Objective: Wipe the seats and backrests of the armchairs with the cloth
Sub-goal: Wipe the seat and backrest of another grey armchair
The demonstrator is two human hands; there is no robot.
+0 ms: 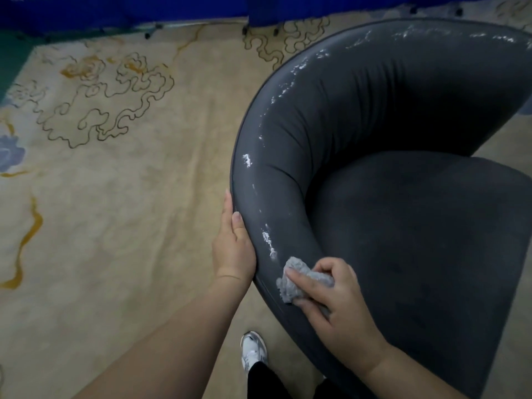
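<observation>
A crumpled, fuzzy grey cloth is pinched in the curled fingers of the right hand and pressed on the rounded rim of the dark grey armchair, beside white flaky patches. The left hand is laid flat, fingers together, against the outer backrest edge. Open patterned beige carpet is seen leftward; a white shoe stands close to the chair base.

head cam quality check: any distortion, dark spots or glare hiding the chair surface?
Head view: wide-angle bending at the edges, the blue curtain bows. Lighting is dim and even, with no glare; the armchair seat reads nearly black, little texture. White flecks along the rim stay sharp. The left hand, right hand and cloth are slightly soft, not blurred.
</observation>
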